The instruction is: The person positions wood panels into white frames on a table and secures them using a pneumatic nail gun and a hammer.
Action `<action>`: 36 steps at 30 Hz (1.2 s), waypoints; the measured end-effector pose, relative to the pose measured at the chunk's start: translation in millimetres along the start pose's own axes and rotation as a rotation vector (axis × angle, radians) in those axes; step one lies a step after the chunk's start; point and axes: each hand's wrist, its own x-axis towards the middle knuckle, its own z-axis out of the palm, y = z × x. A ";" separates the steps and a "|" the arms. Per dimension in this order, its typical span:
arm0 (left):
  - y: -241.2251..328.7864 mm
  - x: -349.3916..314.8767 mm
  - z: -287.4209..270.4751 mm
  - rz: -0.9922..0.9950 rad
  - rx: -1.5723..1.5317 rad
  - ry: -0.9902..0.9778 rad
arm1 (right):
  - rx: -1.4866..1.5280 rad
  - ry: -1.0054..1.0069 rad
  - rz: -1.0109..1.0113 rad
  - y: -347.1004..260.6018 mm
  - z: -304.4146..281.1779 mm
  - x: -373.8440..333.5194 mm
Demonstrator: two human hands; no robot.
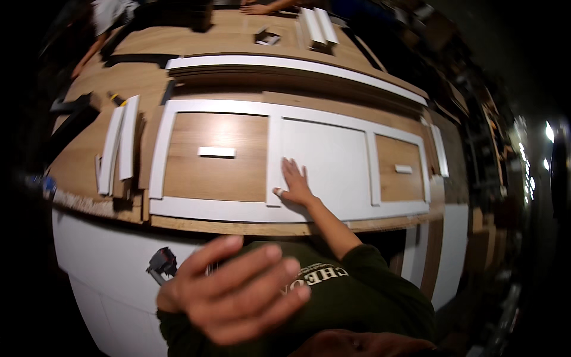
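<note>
A long white frame (pixel 205 207) of flat boards lies on the wooden workbench, its centre section filled by a white panel (pixel 333 152). My right hand (pixel 294 183) rests on that panel beside the left upright, fingers spread, with a small white band or patch at the thumb. Raised close in front of me, my left hand (pixel 238 288) is blurred; its fingers are apart and slightly bent, with nothing visible in them. One short white strip (pixel 217 152) lies inside the left opening. Another small white strip (pixel 403 169) sits inside the right opening.
Behind the frame lies a stack of long white-faced boards (pixel 297 66). White strips (pixel 128 140) stand at the left of the bench, and more white pieces (pixel 318 28) at the far side. A dark tool (pixel 162 262) is below the bench edge. Another person's hand (pixel 254 9) touches the far side.
</note>
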 end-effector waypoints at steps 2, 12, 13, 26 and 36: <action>20.5 10.5 -4.9 -0.152 -0.109 0.067 | -0.014 0.002 0.026 0.9 -3.0 -3.9; -129.0 -28.0 135.2 -0.380 -0.338 -0.074 | 0.061 0.050 0.099 -4.2 7.0 -7.7; -150.6 -73.3 172.7 -0.463 -0.263 -0.158 | 0.038 0.049 0.085 -6.6 5.7 -3.8; -142.4 -183.3 298.6 -0.556 -0.083 -0.375 | 0.055 -0.037 0.113 0.8 0.7 -2.7; -135.9 -198.9 227.5 -0.712 -0.153 -0.049 | 0.102 0.040 0.167 12.8 -2.9 -1.7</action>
